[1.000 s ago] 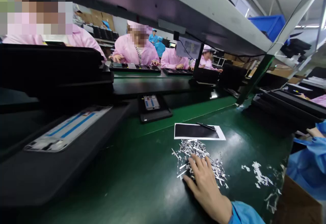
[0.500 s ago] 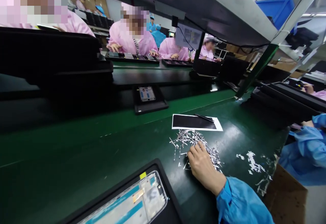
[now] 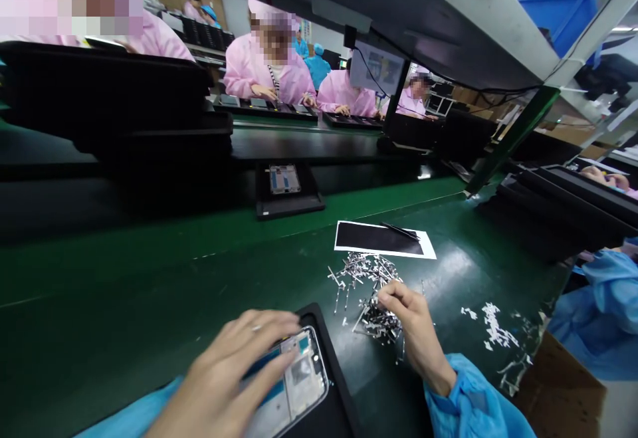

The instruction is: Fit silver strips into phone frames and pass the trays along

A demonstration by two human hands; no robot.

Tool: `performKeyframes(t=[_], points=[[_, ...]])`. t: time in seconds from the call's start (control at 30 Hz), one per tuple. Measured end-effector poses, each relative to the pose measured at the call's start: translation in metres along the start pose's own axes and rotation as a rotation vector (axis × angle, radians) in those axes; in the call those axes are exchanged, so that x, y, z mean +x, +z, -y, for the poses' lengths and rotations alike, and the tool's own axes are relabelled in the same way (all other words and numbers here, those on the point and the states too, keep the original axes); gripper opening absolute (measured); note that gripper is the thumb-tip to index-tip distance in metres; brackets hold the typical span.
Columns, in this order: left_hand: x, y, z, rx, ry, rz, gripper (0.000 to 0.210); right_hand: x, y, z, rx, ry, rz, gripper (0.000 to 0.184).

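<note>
My left hand lies over a phone frame with blue strips, its fingers stretched out and hiding much of that frame. The phone frame rests in a black tray at the bottom of the view. At the near edge of a pile of small silver and black strip-like parts, my right hand is closed, thumb and forefinger pinched together. Whatever is between those fingertips is too small to make out. Dark tweezers lie on a white-edged black sheet just behind the pile.
Another black tray with a phone frame stands farther back. White scraps lie right, near a cardboard box. A person's blue sleeve is at the right edge. Black trays are stacked there; a shelf hangs overhead.
My left hand has come into view over the phone frame. My right hand has turned and lifted slightly from the pile, with thumb and forefinger now visibly pinched.
</note>
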State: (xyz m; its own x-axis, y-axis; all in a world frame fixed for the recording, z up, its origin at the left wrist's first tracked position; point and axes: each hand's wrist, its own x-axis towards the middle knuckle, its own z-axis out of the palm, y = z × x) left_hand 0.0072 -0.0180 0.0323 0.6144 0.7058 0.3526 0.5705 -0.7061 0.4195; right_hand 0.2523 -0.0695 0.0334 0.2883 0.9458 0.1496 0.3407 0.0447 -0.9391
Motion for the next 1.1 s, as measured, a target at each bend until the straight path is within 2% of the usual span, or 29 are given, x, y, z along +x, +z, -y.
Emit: performKeyframes(t=[0.1, 0.17, 0.23, 0.4, 0.5, 0.57, 0.63, 0.7, 0.8, 0.87, 0.97, 1.1], points=[[0.038, 0.017, -0.045, 0.051, 0.208, -0.145, 0.026, -0.004, 0.004, 0.003, 0.139, 0.073, 0.038, 0.02], [0.053, 0.026, -0.063, 0.122, 0.29, -0.23, 0.026, -0.007, 0.007, 0.006, 0.209, 0.11, 0.052, 0.02], [0.059, 0.034, -0.07, 0.182, 0.34, -0.275, 0.027, -0.009, 0.009, 0.009, 0.261, 0.136, 0.06, 0.019], [0.059, 0.042, -0.066, 0.114, 0.398, -0.217, 0.031, -0.011, 0.009, 0.014, 0.317, 0.176, 0.062, 0.019], [0.061, 0.041, -0.065, -0.106, 0.245, -0.096, 0.03, -0.009, 0.007, 0.014, 0.291, 0.169, 0.028, 0.015], [0.064, 0.039, -0.064, -0.325, 0.016, 0.073, 0.026, -0.009, 0.006, 0.013, 0.277, 0.162, 0.025, 0.013], [0.068, 0.036, -0.063, -0.528, -0.217, 0.229, 0.024, -0.008, 0.005, 0.013, 0.289, 0.176, 0.072, 0.019], [0.071, 0.032, -0.062, -0.689, -0.365, 0.299, 0.026, -0.008, 0.006, 0.013, 0.314, 0.201, 0.146, 0.017], [0.073, 0.028, -0.063, -0.882, -0.444, 0.311, 0.028, -0.009, 0.007, 0.014, 0.344, 0.219, 0.229, 0.012], [0.073, 0.025, -0.065, -0.935, -0.469, 0.313, 0.028, -0.009, 0.008, 0.015, 0.347, 0.22, 0.25, 0.014], [0.071, 0.025, -0.066, -0.904, -0.482, 0.313, 0.029, -0.009, 0.008, 0.014, 0.327, 0.219, 0.247, 0.019], [0.066, 0.027, -0.059, -0.823, -0.463, 0.253, 0.031, -0.01, 0.009, 0.011, 0.298, 0.227, 0.187, 0.019]])
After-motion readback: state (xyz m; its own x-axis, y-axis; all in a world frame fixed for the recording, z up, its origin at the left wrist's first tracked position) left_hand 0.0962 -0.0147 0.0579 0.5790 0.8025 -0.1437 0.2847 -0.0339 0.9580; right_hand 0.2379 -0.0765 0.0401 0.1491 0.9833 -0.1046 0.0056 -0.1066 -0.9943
